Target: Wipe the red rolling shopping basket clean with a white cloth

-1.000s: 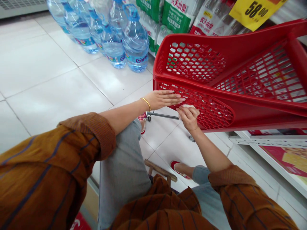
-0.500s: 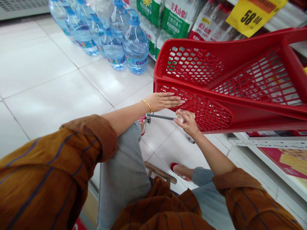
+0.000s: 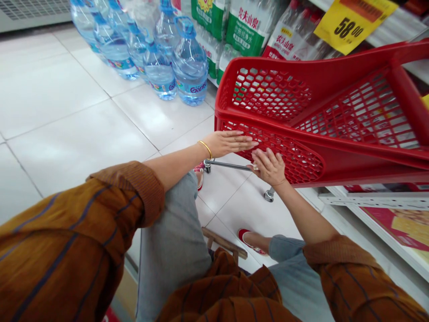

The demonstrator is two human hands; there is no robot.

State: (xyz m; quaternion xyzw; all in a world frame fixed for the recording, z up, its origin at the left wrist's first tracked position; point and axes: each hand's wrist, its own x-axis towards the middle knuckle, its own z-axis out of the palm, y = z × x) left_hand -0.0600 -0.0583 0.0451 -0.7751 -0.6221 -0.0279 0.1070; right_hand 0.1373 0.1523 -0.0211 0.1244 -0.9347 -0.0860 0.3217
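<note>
My left hand (image 3: 234,142) is stretched out flat over the near side of the red shopping cart (image 3: 268,127), fingers straight and close together, holding nothing. A gold bangle (image 3: 205,149) circles that wrist. Just right of it, my right hand (image 3: 270,167) is at the cart's lower mesh side, back of the hand up. A bit of a white wad, like crumpled tissue (image 3: 255,167), shows by its thumb; the hand hides most of it. Whether either palm touches the mesh, I cannot tell. A grey metal bar (image 3: 231,165) runs below the cart toward my right hand.
Large blue-tinted water bottles (image 3: 191,67) stand on the tiled floor at the upper left. Packs of bottled water (image 3: 248,27) fill a shelf behind the cart, under a yellow price sign (image 3: 355,24). A wooden stool edge (image 3: 224,243) shows between my legs.
My right hand has moved a little right and turned so its fingers extend over the mesh; the white wad shows less. My left hand stays in place.
</note>
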